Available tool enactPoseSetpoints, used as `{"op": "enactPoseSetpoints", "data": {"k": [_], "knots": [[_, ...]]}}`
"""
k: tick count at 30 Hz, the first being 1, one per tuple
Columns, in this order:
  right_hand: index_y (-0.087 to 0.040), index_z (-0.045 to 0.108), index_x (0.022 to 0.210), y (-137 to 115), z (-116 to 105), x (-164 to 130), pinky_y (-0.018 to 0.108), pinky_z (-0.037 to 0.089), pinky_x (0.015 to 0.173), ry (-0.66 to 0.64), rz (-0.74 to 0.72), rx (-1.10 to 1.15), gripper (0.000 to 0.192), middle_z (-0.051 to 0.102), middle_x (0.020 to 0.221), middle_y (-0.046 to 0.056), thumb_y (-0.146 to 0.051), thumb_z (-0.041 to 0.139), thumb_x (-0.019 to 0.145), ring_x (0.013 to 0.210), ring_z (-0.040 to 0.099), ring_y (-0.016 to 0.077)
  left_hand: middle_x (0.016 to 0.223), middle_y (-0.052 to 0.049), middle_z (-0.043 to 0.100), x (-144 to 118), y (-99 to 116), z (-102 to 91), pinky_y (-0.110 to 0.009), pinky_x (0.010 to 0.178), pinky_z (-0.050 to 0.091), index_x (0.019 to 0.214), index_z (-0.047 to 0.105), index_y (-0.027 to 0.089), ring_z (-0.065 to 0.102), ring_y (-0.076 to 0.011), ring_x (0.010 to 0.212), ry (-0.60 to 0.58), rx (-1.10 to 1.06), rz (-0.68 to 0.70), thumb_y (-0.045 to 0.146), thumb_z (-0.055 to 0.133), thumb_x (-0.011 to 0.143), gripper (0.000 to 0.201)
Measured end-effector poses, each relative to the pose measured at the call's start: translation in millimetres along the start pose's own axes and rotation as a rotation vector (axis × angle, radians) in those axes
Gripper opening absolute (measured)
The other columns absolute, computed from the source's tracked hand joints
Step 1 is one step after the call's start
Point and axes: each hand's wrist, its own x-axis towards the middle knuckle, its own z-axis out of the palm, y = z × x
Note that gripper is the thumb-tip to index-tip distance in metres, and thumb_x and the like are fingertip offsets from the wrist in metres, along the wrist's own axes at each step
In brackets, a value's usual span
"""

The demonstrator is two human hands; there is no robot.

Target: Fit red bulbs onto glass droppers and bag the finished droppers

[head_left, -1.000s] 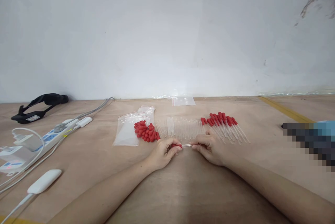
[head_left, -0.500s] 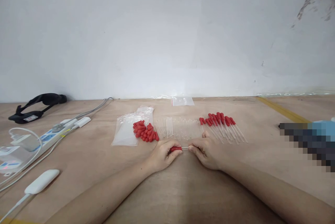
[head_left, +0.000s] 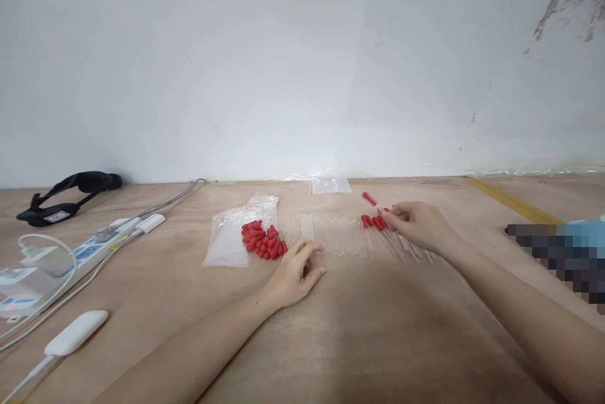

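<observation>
My right hand (head_left: 416,224) holds an assembled dropper (head_left: 369,198), its red bulb pointing up and left, over the row of finished droppers (head_left: 378,222) with red bulbs. My left hand (head_left: 297,271) rests on the wooden table (head_left: 331,341) with fingers loosely apart and nothing in it, just right of a pile of loose red rubber bulbs (head_left: 262,240). A row of clear glass tubes (head_left: 331,234) lies between the two hands.
Clear plastic bags (head_left: 231,234) lie left of the bulbs, another bag (head_left: 329,184) by the wall. A power strip (head_left: 70,253) with cables, a white adapter (head_left: 75,332) and a black strap (head_left: 66,193) sit at the left. A blurred object (head_left: 558,253) is at the right.
The hands were together pressing a red bulb onto a glass tube. Now my right hand has carried the finished dropper right and back to the row, and my left hand has let go.
</observation>
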Motion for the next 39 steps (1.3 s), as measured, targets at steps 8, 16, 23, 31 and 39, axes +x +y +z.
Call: {"op": "enactPoseSetpoints", "data": {"k": [8, 16, 23, 31, 39], "knots": [[-0.02, 0.054, 0.055, 30.8, 14.7, 13.0, 0.026, 0.028, 0.052, 0.097, 0.121, -0.224, 0.029, 0.061, 0.062, 0.004, -0.041, 0.043, 0.072, 0.06, 0.053, 0.0175, 0.092, -0.004, 0.048, 1.9, -1.8, 0.6, -0.025, 0.067, 0.046, 0.096, 0.054, 0.018, 0.051, -0.0119, 0.072, -0.065, -0.001, -0.011, 0.021, 0.05, 0.08, 0.017], [-0.018, 0.054, 0.052, 22.1, 41.4, 7.3, 0.034, 0.027, 0.068, 0.033, 0.078, -0.378, 0.038, 0.057, 0.055, 0.004, -0.042, 0.037, 0.076, 0.061, 0.053, 0.0191, 0.089, -0.004, 0.05, 2.6, -1.5, 0.6, -0.026, 0.067, 0.045, 0.09, 0.057, 0.018, 0.051, -0.0131, 0.074, -0.068, -0.002, -0.004, 0.021, 0.05, 0.08, 0.013], [-0.017, 0.053, 0.049, 9.4, 36.1, -1.7, 0.034, 0.026, 0.069, 0.043, 0.005, -0.376, 0.051, 0.054, 0.052, 0.005, -0.051, 0.03, 0.08, 0.058, 0.051, 0.018, 0.089, -0.004, 0.051, 2.8, -0.9, 0.5, -0.026, 0.066, 0.045, 0.088, 0.057, 0.018, 0.05, -0.0132, 0.074, -0.068, 0.002, 0.008, 0.021, 0.049, 0.08, 0.012], [-0.016, 0.058, 0.056, -8.8, 49.5, 2.5, 0.038, 0.026, 0.071, -0.033, -0.052, -0.42, 0.044, 0.06, 0.059, 0.007, -0.042, 0.032, 0.08, 0.059, 0.053, 0.0195, 0.087, -0.004, 0.051, 2.5, -0.6, -0.1, -0.026, 0.066, 0.045, 0.086, 0.058, 0.018, 0.051, -0.0137, 0.074, -0.068, 0.012, 0.001, 0.021, 0.05, 0.079, 0.011], [-0.015, 0.06, 0.061, -14.9, 48.3, 16.1, 0.038, 0.03, 0.067, -0.137, 0.065, -0.44, 0.036, 0.061, 0.066, 0.01, -0.032, 0.034, 0.078, 0.068, 0.057, 0.0243, 0.087, -0.005, 0.051, 2.1, -0.5, -0.3, -0.025, 0.065, 0.044, 0.086, 0.057, 0.017, 0.051, -0.0134, 0.074, -0.072, 0.013, 0.007, 0.019, 0.05, 0.079, 0.011]]}}
